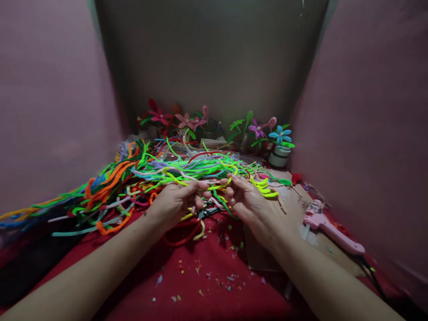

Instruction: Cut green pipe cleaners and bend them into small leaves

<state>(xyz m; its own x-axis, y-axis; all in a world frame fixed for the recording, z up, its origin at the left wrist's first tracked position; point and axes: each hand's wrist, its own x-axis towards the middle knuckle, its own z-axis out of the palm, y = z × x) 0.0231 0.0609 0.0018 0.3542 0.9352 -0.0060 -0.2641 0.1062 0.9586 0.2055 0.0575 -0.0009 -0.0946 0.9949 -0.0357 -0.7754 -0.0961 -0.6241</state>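
Note:
A thin yellow pipe cleaner (220,186) runs between my two hands. My left hand (182,198) pinches one end with thumb and fingers closed. On the other side my right hand (245,198) is also closed on it, near a small bent part by the fingertips. Just beyond my right hand lie several yellow loops of pipe cleaner (267,191) on cardboard. Scissors (209,212) with red handles rest on the red cloth below my hands. Behind them spreads a large pile of green, lilac, orange and other pipe cleaners (197,167).
A pink glue gun (331,229) lies on cardboard (264,252) at the right, its cord trailing down. Pipe-cleaner flowers stand along the back, including a blue flower (280,135) in a white pot (279,157). Small clippings dot the red cloth (187,285). Pinkish walls flank both sides.

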